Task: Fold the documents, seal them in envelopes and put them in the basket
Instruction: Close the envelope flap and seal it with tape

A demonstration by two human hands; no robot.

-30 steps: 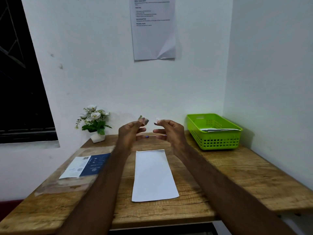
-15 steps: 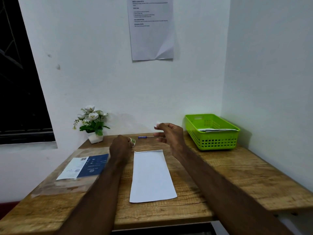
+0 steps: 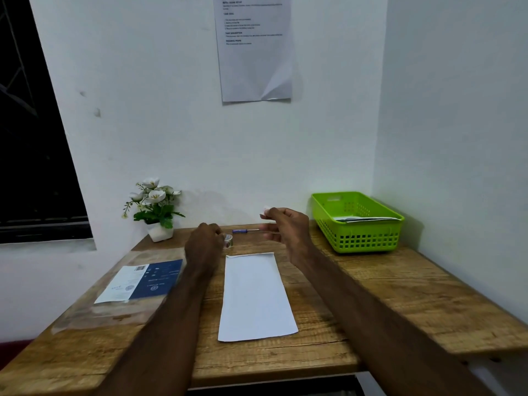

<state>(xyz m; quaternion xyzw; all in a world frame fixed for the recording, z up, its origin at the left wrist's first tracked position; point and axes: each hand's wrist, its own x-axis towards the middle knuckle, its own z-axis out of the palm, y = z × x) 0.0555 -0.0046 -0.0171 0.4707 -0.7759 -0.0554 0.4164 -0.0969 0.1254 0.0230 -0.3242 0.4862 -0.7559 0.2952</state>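
**Two hands over one envelope on a wooden desk**

One white envelope [image 3: 255, 295] lies flat at the near centre of the desk [image 3: 400, 304], long axis running away from the viewer. To its left: a clear plastic packet [image 3: 125, 284] with a blue-and-white printed insert.

Beyond the envelope, the left hand [image 3: 204, 242] is low on the desk, fingers curled at a small tape roll [image 3: 228, 241]; whether it actually grips the roll cannot be told. The right hand [image 3: 285, 228] is raised above the desk, thumb and forefinger pinching a small white piece [image 3: 266, 208], probably tape.

Further back: a blue pen [image 3: 245, 231], a potted white-flowered plant [image 3: 155, 208] at far left, and a green basket [image 3: 357, 224] at far right holding paper items. A printed sheet [image 3: 254, 47] is on the wall.
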